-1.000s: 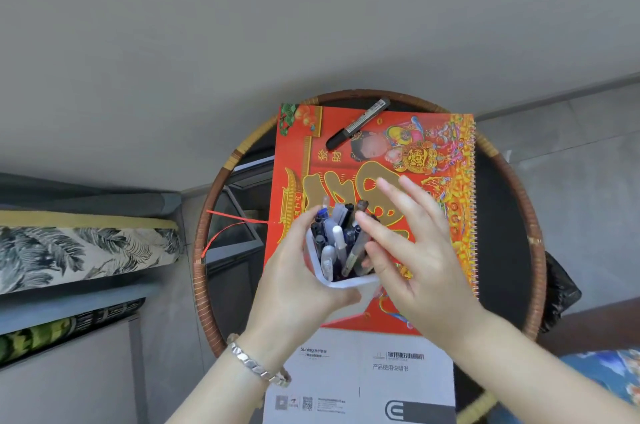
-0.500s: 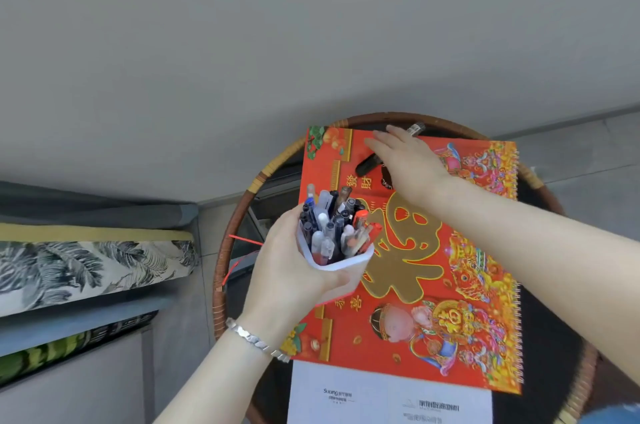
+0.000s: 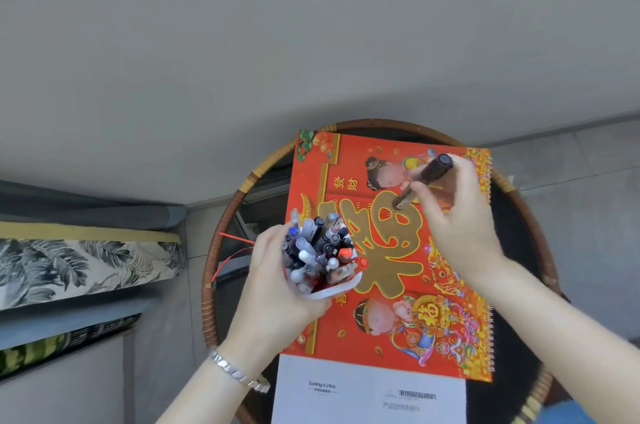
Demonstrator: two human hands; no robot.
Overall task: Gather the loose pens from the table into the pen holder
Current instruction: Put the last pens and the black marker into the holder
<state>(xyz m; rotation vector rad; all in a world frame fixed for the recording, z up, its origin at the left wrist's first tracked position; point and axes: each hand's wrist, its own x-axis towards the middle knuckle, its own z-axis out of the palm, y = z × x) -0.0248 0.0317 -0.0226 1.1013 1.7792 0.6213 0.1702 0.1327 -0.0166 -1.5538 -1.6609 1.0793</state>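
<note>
My left hand point(image 3: 273, 288) grips a white pen holder point(image 3: 334, 288) lifted above the round table, crammed with several pens point(image 3: 317, 247) standing tips up. My right hand point(image 3: 457, 215) holds a dark marker point(image 3: 424, 179) in its fingers, raised over the upper part of the red calendar, its cap end pointing up and right. The marker is a hand's width to the right of and beyond the holder.
A red and gold spiral-bound calendar point(image 3: 398, 285) covers most of the round rattan-rimmed table point(image 3: 221, 250). A white printed sheet point(image 3: 367, 396) lies at its near edge. A leaf-patterned cushion point(image 3: 79, 267) is at the left; grey wall behind.
My right hand reached to the far edge of the calendar, picked up the marker that lay there, and has lifted it and drawn it nearer. My left hand kept holding the pen holder.
</note>
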